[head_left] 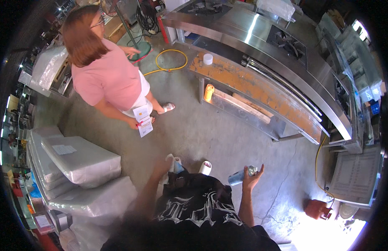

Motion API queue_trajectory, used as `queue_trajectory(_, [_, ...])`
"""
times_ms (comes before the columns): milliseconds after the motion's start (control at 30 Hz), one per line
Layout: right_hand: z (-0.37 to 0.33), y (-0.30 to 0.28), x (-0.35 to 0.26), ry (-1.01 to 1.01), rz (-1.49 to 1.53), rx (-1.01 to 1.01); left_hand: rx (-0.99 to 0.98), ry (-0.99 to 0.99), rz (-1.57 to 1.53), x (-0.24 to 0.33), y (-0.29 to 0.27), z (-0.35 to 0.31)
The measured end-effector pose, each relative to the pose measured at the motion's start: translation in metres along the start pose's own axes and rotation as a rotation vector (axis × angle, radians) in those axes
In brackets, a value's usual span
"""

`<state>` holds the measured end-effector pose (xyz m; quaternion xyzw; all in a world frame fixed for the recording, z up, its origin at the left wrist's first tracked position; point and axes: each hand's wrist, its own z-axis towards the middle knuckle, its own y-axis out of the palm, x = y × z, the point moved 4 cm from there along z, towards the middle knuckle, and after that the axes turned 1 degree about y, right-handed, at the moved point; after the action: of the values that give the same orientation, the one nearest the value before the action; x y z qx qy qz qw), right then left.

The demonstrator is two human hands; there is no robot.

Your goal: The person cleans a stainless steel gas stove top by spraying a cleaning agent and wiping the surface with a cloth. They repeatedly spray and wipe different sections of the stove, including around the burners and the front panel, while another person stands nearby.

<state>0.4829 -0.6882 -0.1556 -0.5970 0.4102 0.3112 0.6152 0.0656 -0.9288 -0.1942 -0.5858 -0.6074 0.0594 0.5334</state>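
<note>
My right hand (252, 178) is closed round a spray can (236, 177), which lies tilted nearly sideways, its nozzle end toward my fingers. My left hand (162, 166) is smeared by motion in front of my body. It appears closed on a pale rag (170, 159), which hangs beside the hand and is partly hidden by it. A white slipper (205, 167) shows on my foot between the two hands. Neither hand touches the steel counter or the bench ahead.
Ahead right, a long steel stove counter (227, 25) stands behind a worn low bench (252, 85) bearing a white roll (208, 59). Ahead left, a person (110, 75) holds papers (143, 121). Wrapped boxes (83, 161) stack at left. A yellow hose (187, 58) and a red gas cylinder (317, 208) lie on the floor.
</note>
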Motion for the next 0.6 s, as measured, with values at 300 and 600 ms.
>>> queue_trajectory(300, [-0.035, 0.081, -0.046, -0.007, 0.029, -0.229, -0.265, -0.076, 0.060, -0.121, 0.055, -0.019])
queue_trajectory(600, [-0.082, 0.142, -0.089, 0.009, -0.007, -0.390, -0.048, -0.143, -0.327, -0.260, 0.013, -0.056])
